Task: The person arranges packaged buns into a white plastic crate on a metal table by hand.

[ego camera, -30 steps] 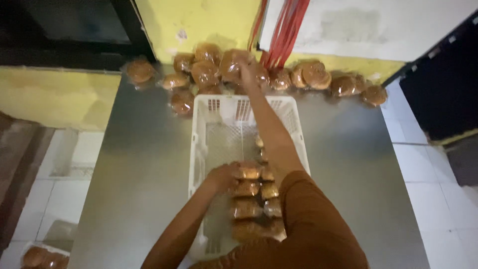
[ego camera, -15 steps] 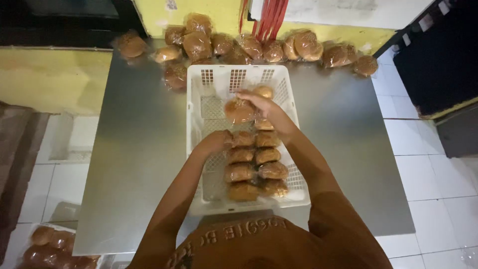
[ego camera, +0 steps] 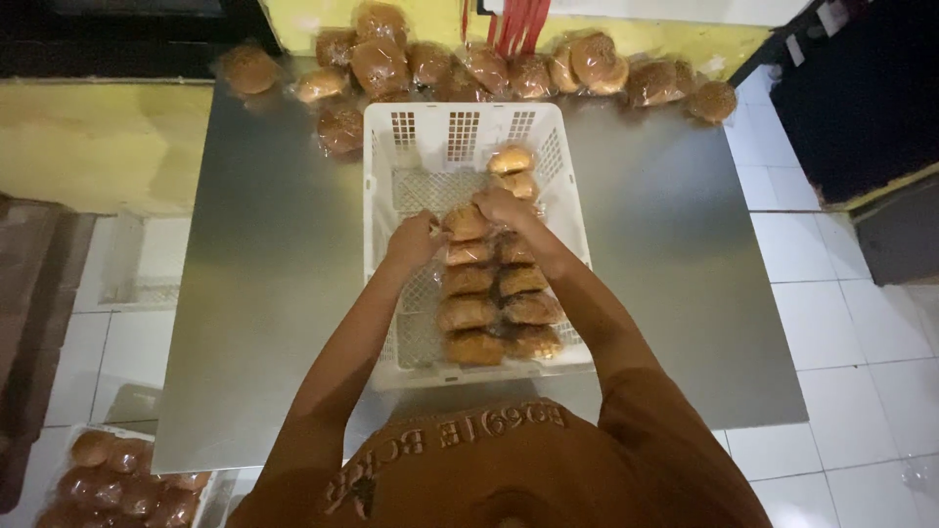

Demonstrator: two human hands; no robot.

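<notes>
Steel desk [ego camera: 264, 323] fills most of the view, on white floor tiles [ego camera: 851, 323]; yellow wall [ego camera: 98, 137] at the far-left side; person in brown shirt [ego camera: 509, 469] stands at the near edge; white slotted crate [ego camera: 391, 196] sits mid-desk, long side running away from the person; heap of bagged buns [ego camera: 469, 64] lies along the far edge of the desk, just past the crate, some touching its far wall; second tray of wrapped buns [ego camera: 127, 479] on the floor at lower left, partly cut off; inside the crate, rows of buns [ego camera: 494, 313] stand packed in two columns from the near wall toward the middle, two more loose at the far right; left hand [ego camera: 413, 242] inside the crate at the left column's far end, fingers curled against the top bun [ego camera: 466, 223]; right hand [ego camera: 504, 207] closed over the same bun from the right, touching it; both hands clamp that bun between them, at the crate's middle.
</notes>
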